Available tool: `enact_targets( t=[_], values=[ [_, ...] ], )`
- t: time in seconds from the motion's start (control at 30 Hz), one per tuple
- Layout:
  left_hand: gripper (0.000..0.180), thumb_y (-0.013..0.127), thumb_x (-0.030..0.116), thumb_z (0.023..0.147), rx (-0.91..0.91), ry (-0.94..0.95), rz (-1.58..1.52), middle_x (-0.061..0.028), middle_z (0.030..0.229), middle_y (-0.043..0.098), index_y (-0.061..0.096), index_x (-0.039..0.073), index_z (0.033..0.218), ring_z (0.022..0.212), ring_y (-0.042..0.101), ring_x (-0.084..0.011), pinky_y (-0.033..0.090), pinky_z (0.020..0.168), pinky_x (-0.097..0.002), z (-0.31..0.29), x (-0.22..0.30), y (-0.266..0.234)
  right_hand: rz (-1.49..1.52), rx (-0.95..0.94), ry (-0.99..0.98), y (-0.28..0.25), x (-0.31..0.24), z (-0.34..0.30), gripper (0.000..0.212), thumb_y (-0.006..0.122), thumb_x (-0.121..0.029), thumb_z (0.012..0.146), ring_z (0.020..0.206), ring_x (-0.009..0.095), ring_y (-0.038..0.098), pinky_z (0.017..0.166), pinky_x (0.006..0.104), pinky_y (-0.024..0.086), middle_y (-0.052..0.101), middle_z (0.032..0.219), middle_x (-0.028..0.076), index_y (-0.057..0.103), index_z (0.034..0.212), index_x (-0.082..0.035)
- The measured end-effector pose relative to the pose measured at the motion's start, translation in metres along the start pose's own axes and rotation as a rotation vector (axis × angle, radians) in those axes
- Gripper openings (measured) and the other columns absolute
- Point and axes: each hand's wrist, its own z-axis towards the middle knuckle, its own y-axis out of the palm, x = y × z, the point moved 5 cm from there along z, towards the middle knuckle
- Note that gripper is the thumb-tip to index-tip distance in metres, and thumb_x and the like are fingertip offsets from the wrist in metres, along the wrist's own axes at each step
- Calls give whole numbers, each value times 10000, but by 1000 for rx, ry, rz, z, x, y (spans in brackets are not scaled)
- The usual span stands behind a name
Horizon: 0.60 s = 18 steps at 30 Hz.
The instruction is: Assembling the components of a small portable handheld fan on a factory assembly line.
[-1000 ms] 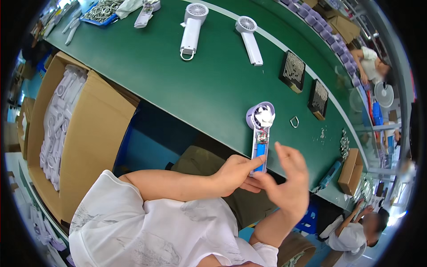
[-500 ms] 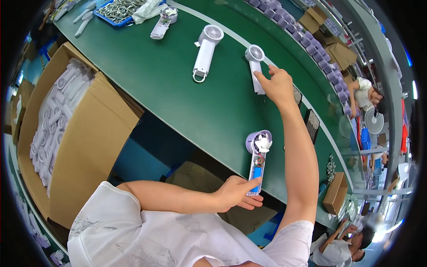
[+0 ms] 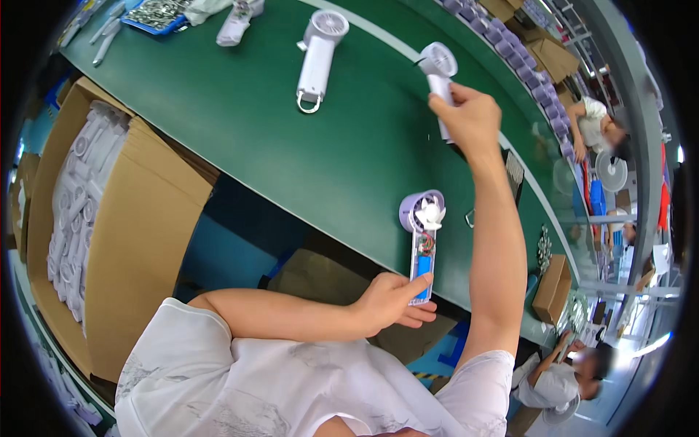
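Observation:
In my left hand [image 3: 397, 306] is an opened handheld fan [image 3: 424, 244], gripped by the lower end of its handle. Its purple ring, white blades, wires and blue battery face up. My right hand [image 3: 470, 120] is closed round the handle of a second handheld fan [image 3: 438, 60], white with a round grille, whose head points away from me. Whether that fan touches the table is hard to tell. Left of it a white fan with a loop at its handle end [image 3: 317, 65] lies on the green table [image 3: 277, 153]. Farther left is another fan, partly opened [image 3: 236, 23].
A cardboard box [image 3: 145, 240] full of white casings stands at the left, beside the table. A blue tray [image 3: 156, 18] of metal parts is at the far left. Purple rings [image 3: 520, 69] line the far side. A small carton [image 3: 551, 291] and two co-workers are at the right.
My right hand, earlier reaching at the white fan with fingers extended, has closed on its handle. That fan has shifted right and turned. The view has also shifted slightly.

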Motion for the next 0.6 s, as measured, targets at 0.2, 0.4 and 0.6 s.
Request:
enact_targets(
  t=[0.2, 0.4, 0.6],
  values=[
    [585, 621, 481, 1074, 1, -2, -44, -257, 1193, 737, 635, -85, 1218, 1071, 774, -337, 639, 901, -413, 0, 1, -2, 68, 239, -46, -89, -16, -129, 381, 856, -100, 835, 763, 142, 699, 677, 274, 561, 755, 958, 102, 761, 1173, 49],
    [547, 625, 482, 1074, 1, 18, -59, -173, 1084, 764, 693, -61, 1072, 991, 795, -267, 646, 813, -343, 2, -1, 0, -50, 186, 22, -93, -23, -231, 483, 873, -21, 771, 791, 171, 693, 690, 300, 563, 741, 978, 129, 737, 1225, 72],
    [520, 617, 449, 1085, 6, 70, -64, -161, 1064, 769, 693, -65, 1072, 965, 797, -244, 643, 808, -333, 3, -1, 0, -13, 174, 57, -85, -20, -251, 505, 877, -26, 760, 817, 187, 715, 689, 299, 574, 757, 1022, 135, 740, 1239, 54]
  ],
)
